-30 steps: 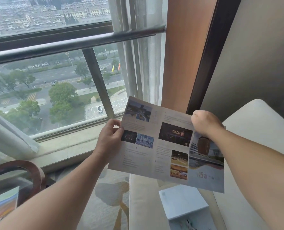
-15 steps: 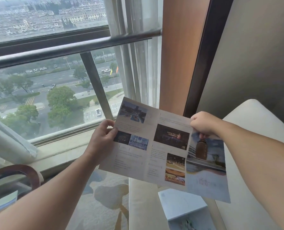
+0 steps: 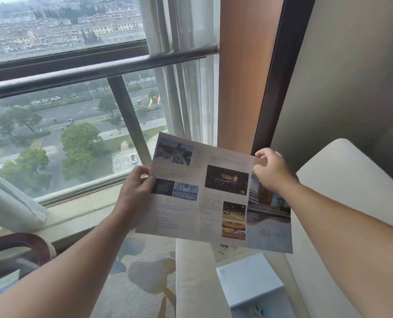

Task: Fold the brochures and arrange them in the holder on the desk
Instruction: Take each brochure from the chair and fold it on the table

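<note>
Two hands hold one brochure (image 3: 204, 198) up in the air, unfolded, printed side toward the camera. It has three panels with photos and small text, too blurred to read.

Left hand (image 3: 134, 191): grips the left edge about halfway down, thumb on the printed face, fingers curled behind.

Right hand (image 3: 272, 171): pinches the top edge near the crease between the middle and right panels, fingers curled over the paper. The right panel, which shows a building photo, hangs below the wrist at a slight angle to the others.

Brochure position: tilted, left corner highest, in front of the window (image 3: 64, 134) and above a cream seat (image 3: 191, 283).

Surroundings: sheer curtain (image 3: 181, 88) hangs at the window's right side. A white folded sheet (image 3: 248, 278) lies on the cream seat, below the brochure and apart from it. Patterned carpet (image 3: 140, 271) covers the floor to the seat's left. A curved wooden chair back (image 3: 19, 242) shows at lower left.
</note>
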`<state>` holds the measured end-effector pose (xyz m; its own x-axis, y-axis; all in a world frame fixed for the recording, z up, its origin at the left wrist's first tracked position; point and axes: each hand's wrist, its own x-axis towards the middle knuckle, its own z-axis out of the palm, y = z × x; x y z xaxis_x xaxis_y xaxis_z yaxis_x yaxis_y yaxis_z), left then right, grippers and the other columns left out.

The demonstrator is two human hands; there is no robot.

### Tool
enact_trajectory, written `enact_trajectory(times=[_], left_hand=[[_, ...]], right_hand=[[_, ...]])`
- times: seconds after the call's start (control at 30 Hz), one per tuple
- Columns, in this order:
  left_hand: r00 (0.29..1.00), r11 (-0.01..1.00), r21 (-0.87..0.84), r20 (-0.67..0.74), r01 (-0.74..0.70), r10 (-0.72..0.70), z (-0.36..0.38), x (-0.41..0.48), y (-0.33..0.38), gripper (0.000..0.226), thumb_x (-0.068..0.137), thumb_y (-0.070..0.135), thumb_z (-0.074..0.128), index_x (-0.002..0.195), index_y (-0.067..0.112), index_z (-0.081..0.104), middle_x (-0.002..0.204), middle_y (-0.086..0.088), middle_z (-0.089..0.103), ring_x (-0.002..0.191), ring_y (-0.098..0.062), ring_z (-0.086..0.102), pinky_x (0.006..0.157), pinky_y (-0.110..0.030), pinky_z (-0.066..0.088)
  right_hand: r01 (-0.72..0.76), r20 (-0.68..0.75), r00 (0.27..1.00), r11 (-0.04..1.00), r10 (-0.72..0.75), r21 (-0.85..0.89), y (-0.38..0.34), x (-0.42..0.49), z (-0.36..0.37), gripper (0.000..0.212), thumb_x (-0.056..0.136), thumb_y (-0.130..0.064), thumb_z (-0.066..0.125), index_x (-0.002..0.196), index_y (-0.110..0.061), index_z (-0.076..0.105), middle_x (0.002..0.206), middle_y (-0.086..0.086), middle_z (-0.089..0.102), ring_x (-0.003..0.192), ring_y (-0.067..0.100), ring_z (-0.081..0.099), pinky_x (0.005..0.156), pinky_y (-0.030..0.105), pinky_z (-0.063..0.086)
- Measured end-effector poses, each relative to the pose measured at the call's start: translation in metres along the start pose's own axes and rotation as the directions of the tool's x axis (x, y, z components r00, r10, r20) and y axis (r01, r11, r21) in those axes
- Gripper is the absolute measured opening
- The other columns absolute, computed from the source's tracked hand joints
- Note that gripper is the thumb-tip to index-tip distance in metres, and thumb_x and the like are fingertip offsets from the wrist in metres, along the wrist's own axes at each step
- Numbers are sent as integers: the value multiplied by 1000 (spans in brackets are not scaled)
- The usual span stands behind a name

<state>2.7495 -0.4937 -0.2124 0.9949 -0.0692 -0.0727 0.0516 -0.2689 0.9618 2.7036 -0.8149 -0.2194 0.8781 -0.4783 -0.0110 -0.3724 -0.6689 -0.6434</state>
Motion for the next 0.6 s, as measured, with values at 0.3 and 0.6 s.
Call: enact_trajectory(times=[0.3, 0.6], left_hand=[[982, 999, 14, -187, 36, -33, -2, 17, -4, 10, 96, 22, 53, 88, 26, 56, 84, -6, 69, 67, -22, 63, 59, -34, 50], [982, 997, -22, -174, 75, -78, 2, 21, 2, 10, 97, 21, 51, 88, 24, 54, 83, -9, 68, 66, -25, 63, 62, -43, 53]], right_hand=[[459, 241, 882, 852, -404, -250, 31, -65, 40, 105, 66, -91, 41, 151, -40, 6, 158, -10, 10, 144, 18, 10, 116, 48, 19], [426, -9, 855, 713, -518, -557, 28, -76, 58, 67, 79, -7, 75, 141, -11, 52, 140, 23, 52, 128, 45, 49, 102, 60, 41]])
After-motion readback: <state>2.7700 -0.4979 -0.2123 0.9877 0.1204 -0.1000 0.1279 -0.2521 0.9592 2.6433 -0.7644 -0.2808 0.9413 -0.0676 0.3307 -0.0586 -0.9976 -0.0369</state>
